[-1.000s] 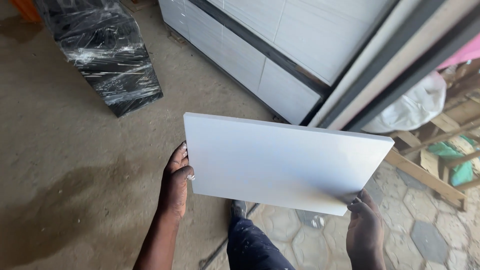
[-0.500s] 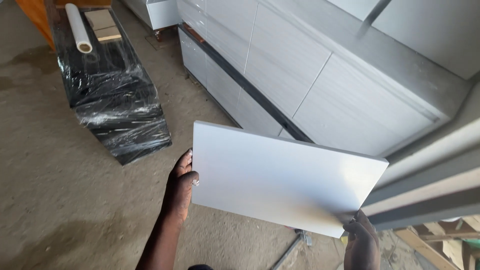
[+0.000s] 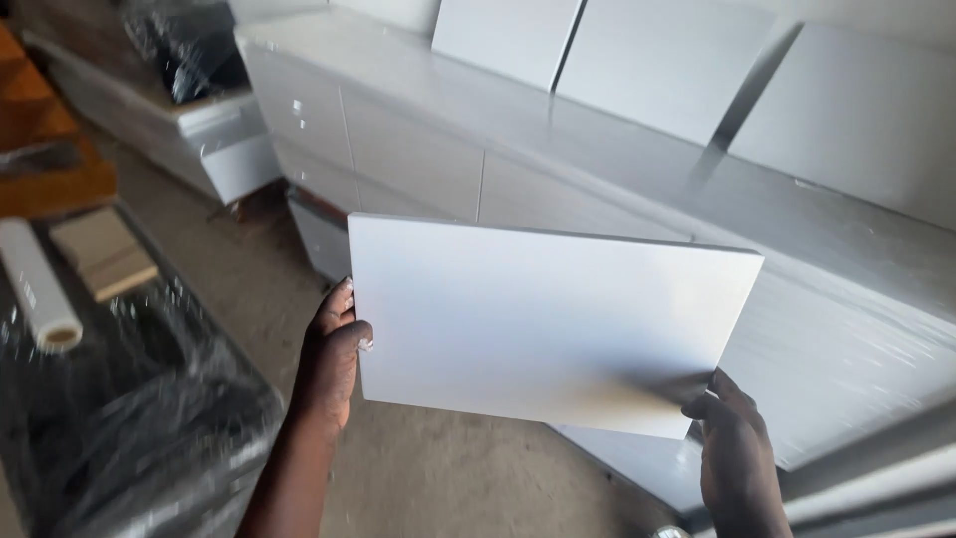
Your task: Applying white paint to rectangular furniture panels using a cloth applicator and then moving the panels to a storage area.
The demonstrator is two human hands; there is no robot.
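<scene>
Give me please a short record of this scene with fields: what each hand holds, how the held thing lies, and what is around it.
left hand: left hand grips the left edge of the white panel
right hand: right hand grips the panel's lower right corner
panel pose: held in the air, flat face toward the camera, slightly tilted
behind: long white cabinet
lower left: black wrapped bundle with a white roll on top
floor: bare concrete floor

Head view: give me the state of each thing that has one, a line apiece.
White panel: held up off the floor, tilted, gripped at both side edges.
Left hand: closed on the panel's left edge.
Right hand: gripping the panel's lower right corner.
White cabinet: drawer fronts shut.
Black-wrapped bundle: wrapped in film.
Roll: lying on its side on the bundle.
</scene>
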